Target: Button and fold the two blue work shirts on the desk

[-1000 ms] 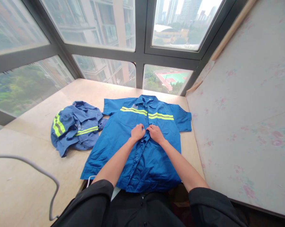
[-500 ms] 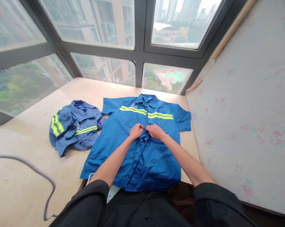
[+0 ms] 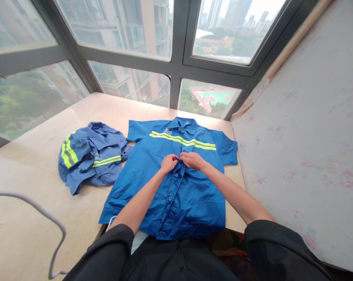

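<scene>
Two bare hands, the left hand (image 3: 169, 163) and the right hand (image 3: 192, 160), appear to pinch the blue shirt (image 3: 194, 191) at its front placket (image 3: 173, 187), fingertips nearly meeting; exactly what sits between them is hidden. The shirt lies face up, hem at the worktop (image 3: 32, 175)'s near edge, with a crumpled second shirt (image 3: 90, 156) toward the left edge. Working this spot well probably means holding one front edge taut, steadying the other underneath, and keeping both level so the cloth below doesn't pucker. Compared with one second ago, the fingertips are closer together and the right forearm (image 3: 236, 197) angles further outward; the shirt lies much the same.
</scene>
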A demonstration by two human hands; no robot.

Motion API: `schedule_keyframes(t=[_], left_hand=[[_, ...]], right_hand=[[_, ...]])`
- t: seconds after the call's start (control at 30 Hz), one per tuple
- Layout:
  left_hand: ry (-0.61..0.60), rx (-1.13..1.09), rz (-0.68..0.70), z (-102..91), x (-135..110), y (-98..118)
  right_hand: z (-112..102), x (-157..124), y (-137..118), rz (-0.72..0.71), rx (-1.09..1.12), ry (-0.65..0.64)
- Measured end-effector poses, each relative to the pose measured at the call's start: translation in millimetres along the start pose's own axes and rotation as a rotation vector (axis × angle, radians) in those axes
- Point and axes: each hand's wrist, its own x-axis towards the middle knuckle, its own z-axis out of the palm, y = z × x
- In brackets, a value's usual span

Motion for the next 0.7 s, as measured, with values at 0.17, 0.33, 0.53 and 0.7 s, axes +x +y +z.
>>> schedule_keyframes(t=[0.17,0.33,0.53,0.7], left_hand=[[0.009,-0.029,0.037,-4.9,1.4,4.3],[-0.006,-0.154,0.008,-5.4,10.5,-1.0],[-0.041,-0.401,-0.059,-4.9,16.0,-9.0],[-0.009,-0.513,-0.080,0.4,15.9,-12.3]], right_hand=[[22.5,-4.3,0.3,0.014,0.078,0.043],[28.7,-6.0,8.5,-0.097,0.048,0.130],[28.1,-3.5,8.0,-0.083,0.094,0.290],[39.0,-4.5,-3.6,0.047,0.246,0.441]])
